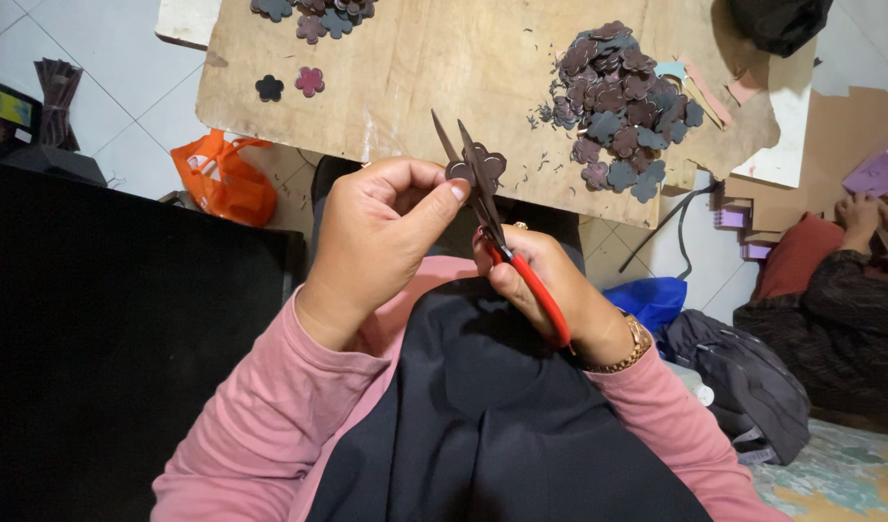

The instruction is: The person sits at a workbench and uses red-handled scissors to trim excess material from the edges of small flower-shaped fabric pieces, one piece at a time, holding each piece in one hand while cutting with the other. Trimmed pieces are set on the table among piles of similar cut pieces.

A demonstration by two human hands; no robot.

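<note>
My left hand (381,237) pinches a small dark flower-shaped cutout (486,164) between thumb and fingers, just in front of the wooden board's near edge. My right hand (545,290) grips red-handled scissors (502,242), whose dark blades are spread apart and point up at the cutout. A gold bracelet (629,350) circles my right wrist. Both arms wear pink sleeves over a dark lap cloth.
A wooden board (434,68) carries a pile of dark flower cutouts (623,106) at right, another pile (318,14) at the far edge and two single cutouts (289,84). An orange bag (226,174) lies left on the tiled floor. Another person's hands (869,217) work at right.
</note>
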